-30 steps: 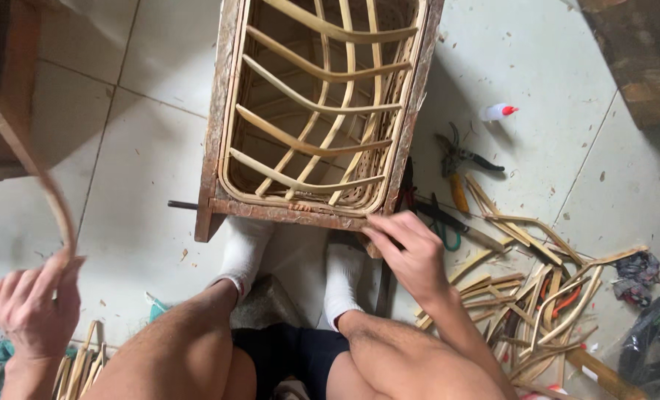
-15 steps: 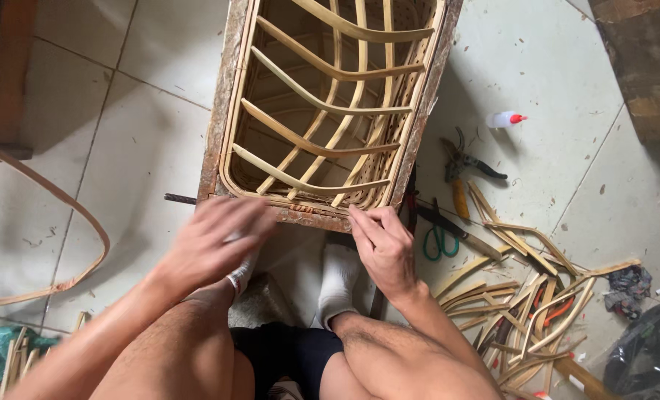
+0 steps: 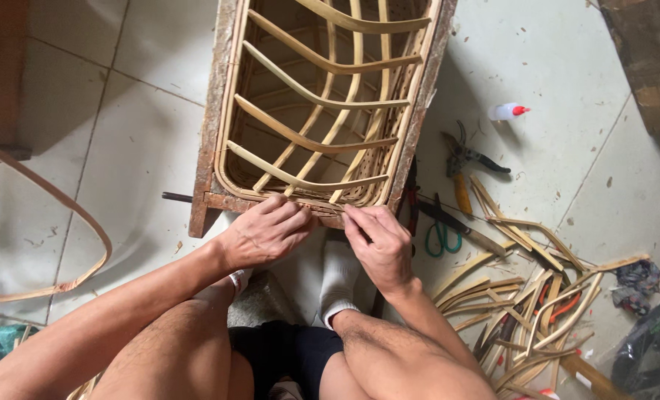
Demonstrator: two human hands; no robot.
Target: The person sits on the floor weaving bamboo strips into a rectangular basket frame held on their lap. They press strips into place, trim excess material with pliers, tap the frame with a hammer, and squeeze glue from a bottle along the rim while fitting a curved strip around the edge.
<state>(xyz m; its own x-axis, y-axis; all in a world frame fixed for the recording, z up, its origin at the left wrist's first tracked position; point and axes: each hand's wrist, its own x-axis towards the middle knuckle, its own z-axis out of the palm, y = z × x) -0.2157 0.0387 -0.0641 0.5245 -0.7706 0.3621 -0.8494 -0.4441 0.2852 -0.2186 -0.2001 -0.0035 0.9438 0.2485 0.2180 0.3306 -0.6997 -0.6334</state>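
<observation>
Head view: pliers (image 3: 463,157), scissors (image 3: 439,233) (near frame (image 3: 213,118)).

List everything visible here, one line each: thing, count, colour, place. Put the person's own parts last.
wooden frame: one, brown, upright on the floor at centre, with pale cane strips woven across it
long cane strip: one, tan, curved over the floor at left
glue bottle: one, white with red tip, floor at right
pruning shears: one, dark with an orange handle, right of the frame
scissors: one, green handles, right of the frame's lower corner
cane offcuts: a pile, tan, floor at lower right
floor tiles: pale grey, throughout
socks: two, white, below the frame
left hand: on the frame's bottom edge
right hand: fingers pinching at the same edge
</observation>
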